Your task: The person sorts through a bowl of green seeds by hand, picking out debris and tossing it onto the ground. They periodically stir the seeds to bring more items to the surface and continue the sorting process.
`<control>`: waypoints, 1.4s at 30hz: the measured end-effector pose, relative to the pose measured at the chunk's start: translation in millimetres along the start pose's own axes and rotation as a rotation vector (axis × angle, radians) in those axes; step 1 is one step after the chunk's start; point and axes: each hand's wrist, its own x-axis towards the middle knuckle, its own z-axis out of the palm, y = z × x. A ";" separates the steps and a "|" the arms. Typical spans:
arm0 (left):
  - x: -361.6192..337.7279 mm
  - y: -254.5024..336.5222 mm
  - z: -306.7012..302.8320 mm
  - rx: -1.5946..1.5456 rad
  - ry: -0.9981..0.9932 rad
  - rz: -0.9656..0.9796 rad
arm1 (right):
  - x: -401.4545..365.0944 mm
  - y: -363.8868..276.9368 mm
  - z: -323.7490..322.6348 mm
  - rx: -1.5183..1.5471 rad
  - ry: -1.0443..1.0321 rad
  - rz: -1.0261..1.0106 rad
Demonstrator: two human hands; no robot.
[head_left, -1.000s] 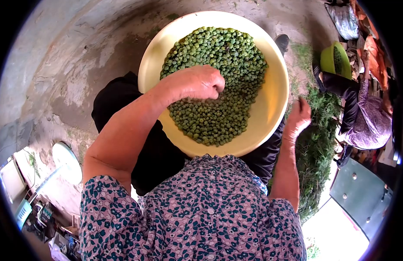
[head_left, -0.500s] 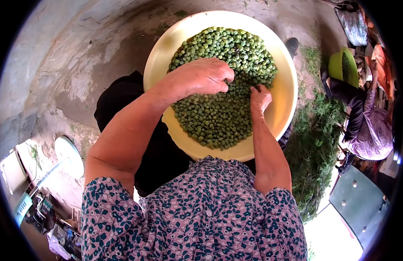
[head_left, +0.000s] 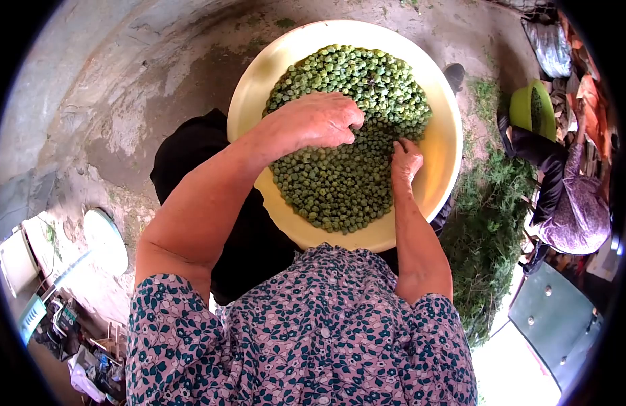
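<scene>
A large yellow basin [head_left: 443,169] sits across my lap, filled with small round green pods [head_left: 333,193]. Over the middle of the heap my left hand [head_left: 328,120] is bent downward, thumb and fingers drawn together; whatever lies between them is hidden. My right hand [head_left: 407,162] rests by the right side of the heap, its fingers curled in and the tips at the pods. I cannot make out what those fingers hold. Between the two hands the pods look darker, in shadow.
Uprooted green plants [head_left: 485,237] lie on the ground to the right. Beyond them sits another person in a purple patterned top [head_left: 580,213], beside a lime-green basin [head_left: 522,108]. A pale wall [head_left: 89,88] curves along the left. A green panel [head_left: 556,318] stands lower right.
The camera view has shifted slightly. My right hand's fingers have shifted a little over the pods, while the left hand stays nearly in place.
</scene>
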 end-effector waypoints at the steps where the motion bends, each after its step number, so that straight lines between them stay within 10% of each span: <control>1: -1.4 1.7 -0.7 -0.004 0.000 -0.004 | -0.1 -2.0 1.4 -0.020 -0.006 0.008; 20: 0.9 4.7 -5.8 0.064 -0.030 -0.065 | -17.6 10.1 1.8 0.005 0.150 0.062; 25: 2.8 9.1 -8.6 0.059 -0.051 -0.093 | -15.4 30.4 11.2 0.009 0.184 -0.196; 30: 2.5 0.7 -2.6 0.034 0.029 -0.021 | -22.9 -23.5 5.7 0.510 0.100 0.517; 42: 3.0 -3.2 -0.7 0.035 0.035 0.026 | -2.3 -38.5 26.4 0.650 0.284 0.839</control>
